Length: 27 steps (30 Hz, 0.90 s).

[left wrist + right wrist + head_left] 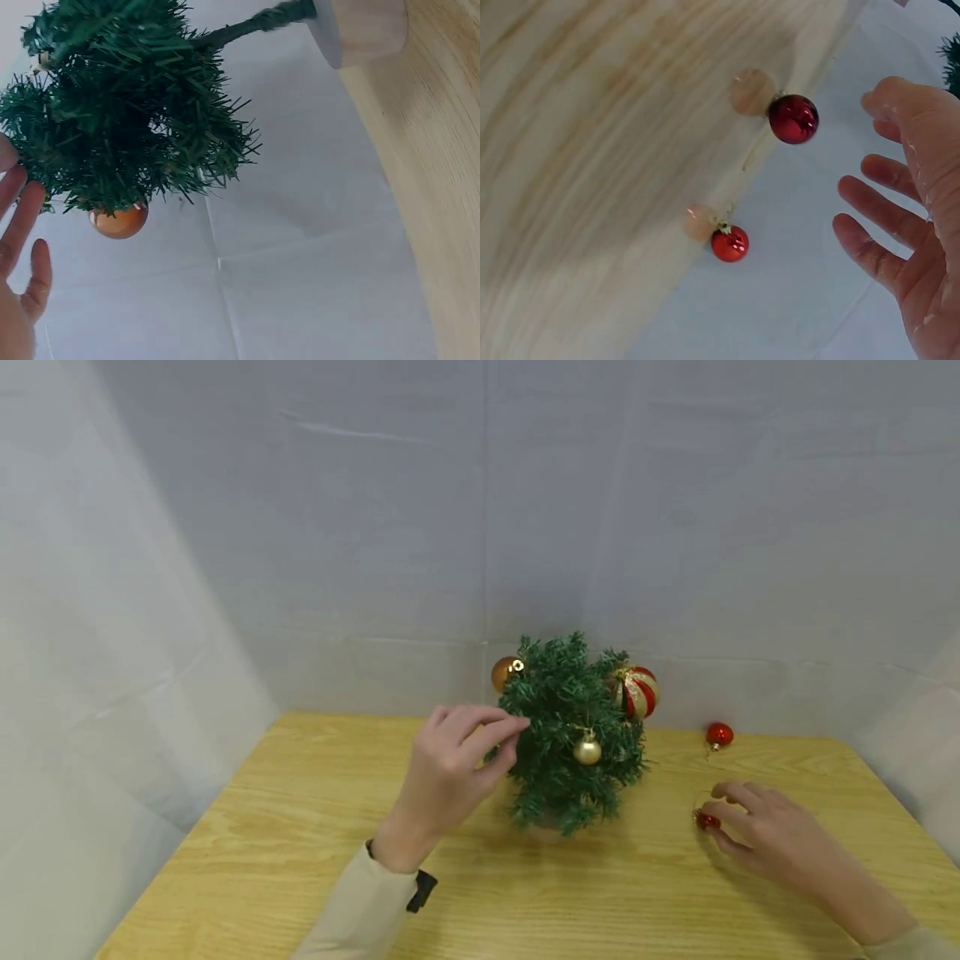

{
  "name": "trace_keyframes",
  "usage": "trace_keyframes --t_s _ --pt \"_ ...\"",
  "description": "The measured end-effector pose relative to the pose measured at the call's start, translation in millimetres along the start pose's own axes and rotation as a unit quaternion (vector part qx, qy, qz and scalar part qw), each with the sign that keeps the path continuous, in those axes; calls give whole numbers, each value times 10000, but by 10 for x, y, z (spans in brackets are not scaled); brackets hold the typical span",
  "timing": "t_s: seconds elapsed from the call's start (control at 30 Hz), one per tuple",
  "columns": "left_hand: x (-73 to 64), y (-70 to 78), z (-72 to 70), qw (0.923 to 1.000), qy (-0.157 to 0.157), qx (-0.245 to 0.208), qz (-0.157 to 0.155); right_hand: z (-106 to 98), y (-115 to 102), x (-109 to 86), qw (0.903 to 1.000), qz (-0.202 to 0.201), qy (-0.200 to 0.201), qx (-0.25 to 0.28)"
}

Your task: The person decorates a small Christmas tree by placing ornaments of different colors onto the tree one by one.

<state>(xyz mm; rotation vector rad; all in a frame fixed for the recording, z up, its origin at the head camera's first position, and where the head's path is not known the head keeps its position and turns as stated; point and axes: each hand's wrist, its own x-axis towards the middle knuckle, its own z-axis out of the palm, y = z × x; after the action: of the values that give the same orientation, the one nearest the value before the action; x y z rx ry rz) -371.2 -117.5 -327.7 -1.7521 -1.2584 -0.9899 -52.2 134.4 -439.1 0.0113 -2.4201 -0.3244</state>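
A small green Christmas tree (566,727) stands on the table with several baubles in it. My left hand (457,760) reaches to its left side, thumb and index fingertips close together against the branches; whether a twig is between them is unclear. The left wrist view shows the other fingers of this left hand (22,247) apart, beside the branches and an orange bauble (120,223). My right hand (780,839) hovers over a dark red bauble (707,820) on the table. In the right wrist view its fingers are loosely bent, apart from that dark red bauble (793,118).
Another red bauble (718,735) lies near the table's back edge. A gold bauble (587,748) hangs at the tree's front, a striped red-and-gold one (637,692) at its right. The tree has a pale round base (371,30). Grey sheeting (375,527) hangs behind the wooden table (300,827).
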Motion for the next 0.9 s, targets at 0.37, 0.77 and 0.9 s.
trace_keyframes --t_s 0.37,0.77,0.9 --pt "19 118 73 9960 166 662 570 105 -17 -35 9985 26 -462 284" --pt "29 266 160 9929 315 778 838 107 -6 -108 9913 475 -1132 476" --pt "31 313 187 9914 381 843 929 102 -37 -96 9854 738 -1461 469"
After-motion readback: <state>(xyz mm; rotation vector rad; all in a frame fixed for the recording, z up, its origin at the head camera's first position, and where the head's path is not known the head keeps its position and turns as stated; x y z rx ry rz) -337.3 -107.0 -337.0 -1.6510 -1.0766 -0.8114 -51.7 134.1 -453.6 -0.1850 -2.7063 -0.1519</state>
